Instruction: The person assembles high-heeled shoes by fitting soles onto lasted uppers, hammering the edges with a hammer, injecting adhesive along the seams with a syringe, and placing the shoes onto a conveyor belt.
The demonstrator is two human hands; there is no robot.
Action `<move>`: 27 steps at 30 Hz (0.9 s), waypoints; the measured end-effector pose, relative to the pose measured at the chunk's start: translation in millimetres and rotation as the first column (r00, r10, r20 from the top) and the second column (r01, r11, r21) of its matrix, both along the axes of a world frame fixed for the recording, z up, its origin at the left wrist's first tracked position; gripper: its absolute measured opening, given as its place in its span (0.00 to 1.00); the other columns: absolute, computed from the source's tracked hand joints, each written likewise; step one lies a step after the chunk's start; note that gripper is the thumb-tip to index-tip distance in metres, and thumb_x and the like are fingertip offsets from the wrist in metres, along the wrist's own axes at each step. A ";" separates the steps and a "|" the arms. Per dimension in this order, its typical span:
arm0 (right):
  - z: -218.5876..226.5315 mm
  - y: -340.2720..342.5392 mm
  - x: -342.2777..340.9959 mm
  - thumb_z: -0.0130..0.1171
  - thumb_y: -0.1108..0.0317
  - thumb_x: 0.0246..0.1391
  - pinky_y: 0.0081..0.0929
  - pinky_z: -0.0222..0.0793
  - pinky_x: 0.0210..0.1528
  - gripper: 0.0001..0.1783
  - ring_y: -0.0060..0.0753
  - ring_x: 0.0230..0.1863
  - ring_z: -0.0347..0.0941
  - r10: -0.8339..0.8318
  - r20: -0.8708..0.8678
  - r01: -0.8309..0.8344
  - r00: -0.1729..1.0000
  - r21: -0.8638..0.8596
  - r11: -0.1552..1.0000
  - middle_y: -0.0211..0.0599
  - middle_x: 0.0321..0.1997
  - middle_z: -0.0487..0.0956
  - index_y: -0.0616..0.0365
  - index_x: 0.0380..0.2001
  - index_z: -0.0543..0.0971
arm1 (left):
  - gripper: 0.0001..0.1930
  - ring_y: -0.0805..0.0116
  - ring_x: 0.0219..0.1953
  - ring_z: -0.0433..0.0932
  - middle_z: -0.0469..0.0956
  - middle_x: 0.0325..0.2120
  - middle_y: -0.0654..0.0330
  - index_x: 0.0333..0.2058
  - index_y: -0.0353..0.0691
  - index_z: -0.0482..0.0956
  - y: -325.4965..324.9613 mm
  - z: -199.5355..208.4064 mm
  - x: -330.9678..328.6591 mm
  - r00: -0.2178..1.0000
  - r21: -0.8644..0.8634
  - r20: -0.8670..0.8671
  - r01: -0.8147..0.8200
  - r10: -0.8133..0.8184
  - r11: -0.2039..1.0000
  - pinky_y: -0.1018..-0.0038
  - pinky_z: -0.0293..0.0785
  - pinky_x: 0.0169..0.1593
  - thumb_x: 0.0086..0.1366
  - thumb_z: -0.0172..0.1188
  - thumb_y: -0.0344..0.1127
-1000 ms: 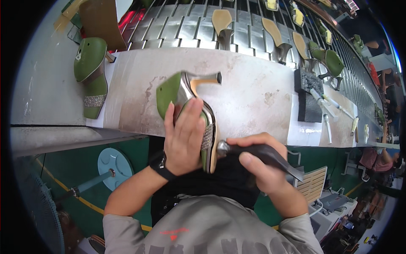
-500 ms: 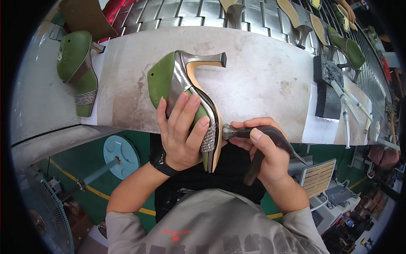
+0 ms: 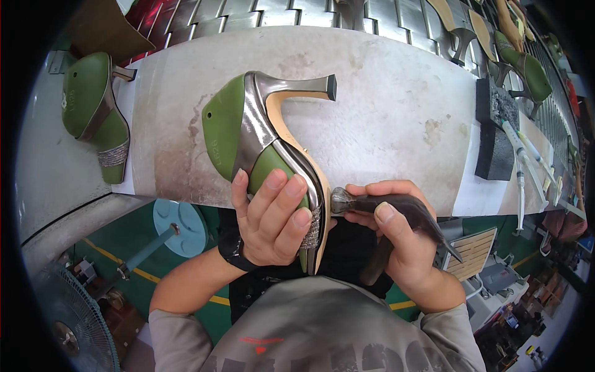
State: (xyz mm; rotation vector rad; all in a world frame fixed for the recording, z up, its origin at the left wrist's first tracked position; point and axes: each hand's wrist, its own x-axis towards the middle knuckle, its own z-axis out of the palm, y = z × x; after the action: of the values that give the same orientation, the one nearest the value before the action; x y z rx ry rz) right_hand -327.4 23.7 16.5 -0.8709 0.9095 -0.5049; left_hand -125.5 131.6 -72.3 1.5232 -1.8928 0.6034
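My left hand (image 3: pixel 273 220) is wrapped round the front of a high-heeled sandal (image 3: pixel 251 130) that is fitted on a green shoe last (image 3: pixel 224 118). The sandal lies tilted on its side, its metallic heel pointing right and its toe toward me. Under my fingers a glittery strap (image 3: pixel 313 230) partly shows. My right hand (image 3: pixel 406 239) grips a dark shoemaker's hammer (image 3: pixel 396 204). The hammer's round face is at the tan sole near the forefoot; whether it touches cannot be made out. Its handle hangs down, blurred, below my palm.
A similar sandal on a green last (image 3: pixel 93 105) stands at the left. On the right of the worktable (image 3: pixel 384 74) are a black block (image 3: pixel 494 149) and several syringe-like tubes (image 3: pixel 519 164). Metal conveyor slats (image 3: pixel 273 18) carry more heels and soles behind. A fan (image 3: pixel 71 322) stands lower left.
The view has shifted slightly, and the sandal and both hands appear a little lower. The hammer stays close by the sole; both grips look the same.
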 end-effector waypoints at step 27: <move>-4.7 -15.0 -10.9 0.64 0.75 0.65 0.43 0.77 0.63 0.17 0.47 0.57 0.83 0.312 0.136 -0.231 0.940 -0.418 0.878 0.62 0.57 0.83 0.70 0.54 0.75 | 0.21 0.51 0.68 0.74 0.77 0.63 0.51 0.63 0.41 0.67 -0.4 6.2 -4.9 0.975 -0.029 -0.222 0.008 -0.014 1.000 0.37 0.56 0.75 0.76 0.58 0.35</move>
State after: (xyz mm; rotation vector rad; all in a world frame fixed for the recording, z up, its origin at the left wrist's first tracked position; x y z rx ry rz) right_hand -338.3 8.6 11.8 -1.2742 0.4899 -0.5272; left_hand -130.4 131.2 -66.1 1.4946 -1.7149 0.4322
